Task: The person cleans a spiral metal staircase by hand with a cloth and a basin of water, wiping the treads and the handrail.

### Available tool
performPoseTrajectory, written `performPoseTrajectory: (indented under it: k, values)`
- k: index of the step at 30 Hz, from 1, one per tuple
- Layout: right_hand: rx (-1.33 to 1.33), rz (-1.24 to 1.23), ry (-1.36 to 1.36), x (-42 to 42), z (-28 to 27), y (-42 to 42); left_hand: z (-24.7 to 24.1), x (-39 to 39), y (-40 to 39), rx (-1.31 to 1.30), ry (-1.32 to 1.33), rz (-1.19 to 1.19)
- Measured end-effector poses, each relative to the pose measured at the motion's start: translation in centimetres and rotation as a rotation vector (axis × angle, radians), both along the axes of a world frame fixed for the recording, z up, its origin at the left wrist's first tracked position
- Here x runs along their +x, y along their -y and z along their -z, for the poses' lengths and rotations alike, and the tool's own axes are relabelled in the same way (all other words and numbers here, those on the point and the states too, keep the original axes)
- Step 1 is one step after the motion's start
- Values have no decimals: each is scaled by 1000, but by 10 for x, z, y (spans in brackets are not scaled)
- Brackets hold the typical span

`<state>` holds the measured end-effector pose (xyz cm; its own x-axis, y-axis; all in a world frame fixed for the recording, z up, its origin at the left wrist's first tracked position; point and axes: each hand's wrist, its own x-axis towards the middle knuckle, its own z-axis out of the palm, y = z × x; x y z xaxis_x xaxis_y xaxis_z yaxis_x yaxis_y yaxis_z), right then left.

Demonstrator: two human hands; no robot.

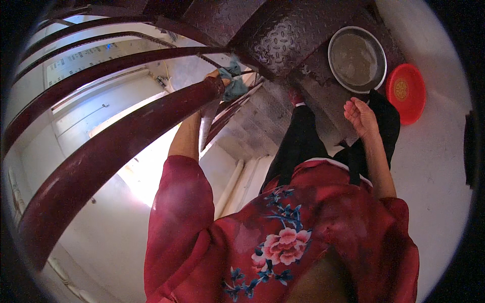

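Note:
My left hand (213, 74) reaches past the thick dark-red handrail (125, 136) and grips a wet-looking teal cloth (235, 88) against the thin metal bars of the stair railing. Part of this hand is hidden behind the rail and the cloth. My right hand (362, 115) hangs in front of my right leg, loosely curled and holding nothing. Beyond it, a round metal basin (354, 58) of murky greyish-brown water stands on a stair tread. A red plastic basin (411, 94) with a gold emblem is beside it, close to the wall.
Dark-red steel steps with a raised tread pattern (282, 39) look wet at the top. Lower steps (252, 121) descend beneath the railing. A white wall (432, 170) runs along my right. Through the bars shows a printed board (81, 62) and a bright opening (151, 166).

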<state>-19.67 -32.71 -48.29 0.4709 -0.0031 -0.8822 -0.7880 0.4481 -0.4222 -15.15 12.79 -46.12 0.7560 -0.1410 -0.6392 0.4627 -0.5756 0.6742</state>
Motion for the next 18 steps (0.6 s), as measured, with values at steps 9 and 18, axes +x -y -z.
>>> performPoseTrajectory:
  k: [9, 18]
  values:
    - [116, -43, 71, 27, 2, -8, -119, -61, -46, -384, 472, -817]
    - [220, -171, 139, 49, -5, -29, -82, -90, 101, 553, 984, -797]
